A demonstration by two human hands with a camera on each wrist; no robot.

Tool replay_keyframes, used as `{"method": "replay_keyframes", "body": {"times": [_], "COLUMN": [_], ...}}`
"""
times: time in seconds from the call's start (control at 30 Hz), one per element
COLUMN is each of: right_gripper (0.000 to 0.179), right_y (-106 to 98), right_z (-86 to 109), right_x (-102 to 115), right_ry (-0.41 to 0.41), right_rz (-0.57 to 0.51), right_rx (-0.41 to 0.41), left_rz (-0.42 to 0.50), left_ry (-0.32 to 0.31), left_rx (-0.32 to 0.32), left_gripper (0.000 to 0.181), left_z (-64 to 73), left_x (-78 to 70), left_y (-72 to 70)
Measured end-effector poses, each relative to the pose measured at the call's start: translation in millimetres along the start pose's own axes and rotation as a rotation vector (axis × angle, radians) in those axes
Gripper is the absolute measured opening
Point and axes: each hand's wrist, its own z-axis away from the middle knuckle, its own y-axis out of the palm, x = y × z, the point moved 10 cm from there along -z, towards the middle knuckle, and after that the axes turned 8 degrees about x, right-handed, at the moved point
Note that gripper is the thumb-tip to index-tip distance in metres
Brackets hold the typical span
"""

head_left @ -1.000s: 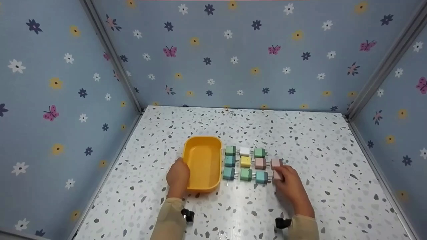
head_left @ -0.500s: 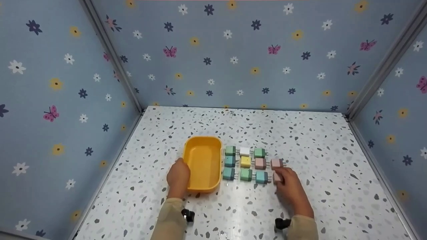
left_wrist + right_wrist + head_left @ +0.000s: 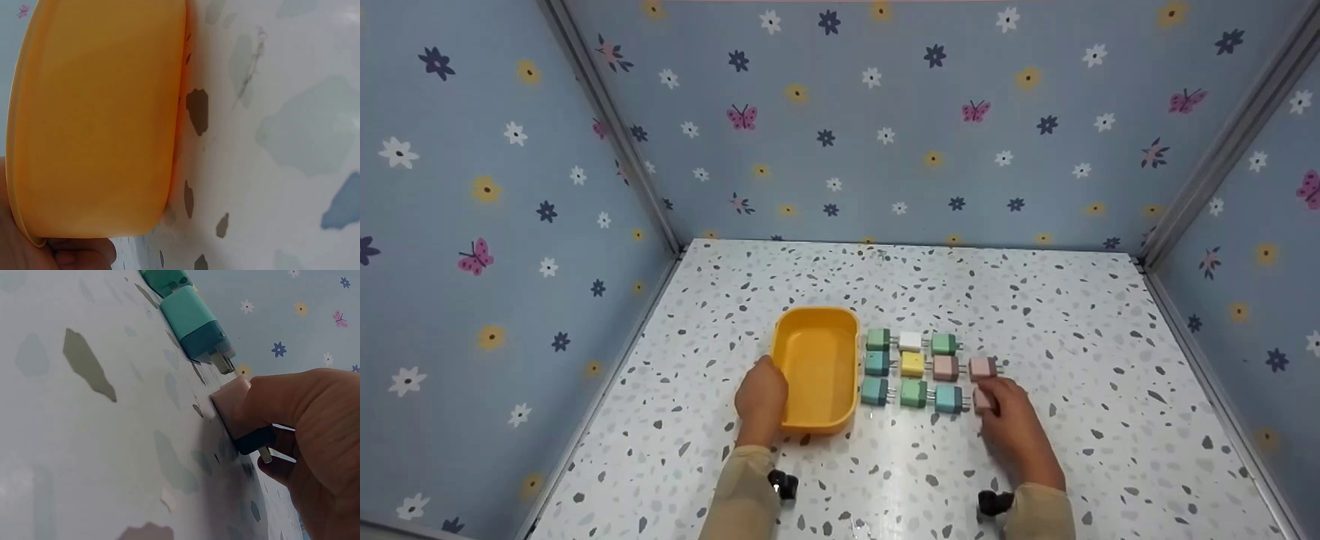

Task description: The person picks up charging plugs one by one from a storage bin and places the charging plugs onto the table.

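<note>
My left hand (image 3: 761, 395) grips the left side of an orange plastic tub (image 3: 817, 367), thumb at the rim and fingers curled beneath it in the left wrist view. Nothing lies inside the tub. My right hand (image 3: 1016, 420) pinches a pink charger plug (image 3: 232, 402) with a dark prong end, at the right end of the nearest row. Its tilted body is close over the table in the right wrist view. Just left of it lies a turquoise charger plug (image 3: 947, 399); another pink charger plug (image 3: 982, 368) sits right behind my fingertips.
Several more charger plugs form rows right of the tub, among them a white one (image 3: 910, 341), a yellow one (image 3: 913, 364) and a green one (image 3: 913, 393). Prongs point right. Flower-patterned panels (image 3: 885, 135) wall in the speckled table (image 3: 1080, 322).
My right fingertips have drawn slightly toward me, uncovering more of the pink charger plug behind. The pinched plug has shifted slightly; my left hand and the tub hold still.
</note>
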Motion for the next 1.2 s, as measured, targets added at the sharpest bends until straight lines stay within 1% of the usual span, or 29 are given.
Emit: {"method": "replay_keyframes", "body": {"times": [0.17,0.37,0.53,0.67,0.77,0.87,1.0,1.1,1.2], "right_gripper": [0.044,0.046,0.046,0.046,0.048,0.050,0.044,0.039,0.039], "right_y": [-1,0,-1,-2,-2,-4,-10,-11,-13], "right_z": [-1.0,-1.0,2.5,5.7,8.3,8.9,8.4,10.1,12.9], "right_x": [-1,0,1,-1,-1,6,19,25,30], "right_ry": [0.001,-0.007,-0.020,-0.001,0.010,-0.050,-0.149,-0.170,-0.183], "right_rz": [-0.004,-0.006,-0.021,-0.037,-0.037,-0.002,0.037,0.029,0.032], "right_rx": [0.006,0.002,-0.015,-0.021,-0.029,-0.054,-0.111,-0.138,-0.170], "left_rz": [-0.008,-0.013,-0.022,-0.022,-0.028,-0.051,-0.064,-0.064,-0.044], "left_ry": [-0.009,-0.001,-0.006,-0.011,-0.011,0.004,0.028,0.031,0.037], "left_rx": [0.015,0.002,0.004,0.011,0.015,0.010,-0.003,-0.005,0.002], "left_gripper": [0.029,0.029,0.029,0.029,0.027,0.025,0.025,0.025,0.028], "left_z": [-1.7,-0.9,-0.6,-0.7,1.8,4.6,6.6,6.6,5.5], "left_x": [0.4,1.1,2.0,-0.1,-0.3,-0.6,-1.2,1.1,3.5], "left_y": [1.2,-1.0,-0.5,0.4,0.9,0.9,-0.3,-1.1,-1.8]}}
